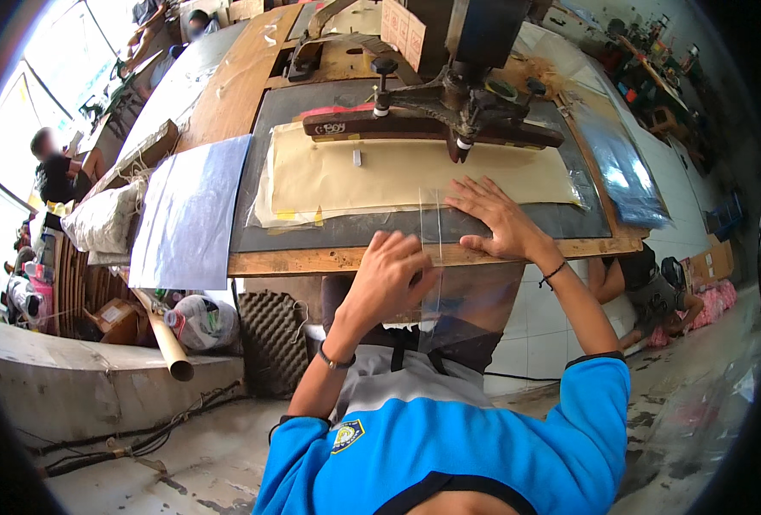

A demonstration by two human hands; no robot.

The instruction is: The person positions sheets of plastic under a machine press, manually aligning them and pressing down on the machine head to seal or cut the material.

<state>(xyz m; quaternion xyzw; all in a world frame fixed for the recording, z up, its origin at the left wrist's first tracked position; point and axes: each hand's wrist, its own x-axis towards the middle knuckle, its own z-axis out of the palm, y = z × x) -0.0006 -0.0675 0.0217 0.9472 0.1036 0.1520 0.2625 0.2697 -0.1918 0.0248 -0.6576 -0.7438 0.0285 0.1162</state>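
Note:
A clear plastic sheet (466,300) lies partly over the table's front edge and hangs down towards my lap. My right hand (498,221) rests flat with fingers spread, its fingertips on the tan board (338,176) and its palm over the sheet. At the left edge of the sheet, my left hand (387,279) is curled closed; whatever its fingers hold is hidden. Above the board hangs the dark press bar (432,129) of a machine, a little beyond my right fingertips. A small pale block (356,158) sits on the board.
A stack of clear bluish sheets (190,215) overhangs the table at left; shiny plastic sheets (616,167) lie at right. The machine column (488,34) rises at the back. A cardboard tube (170,339) leans at lower left. Other people sit at far left and right.

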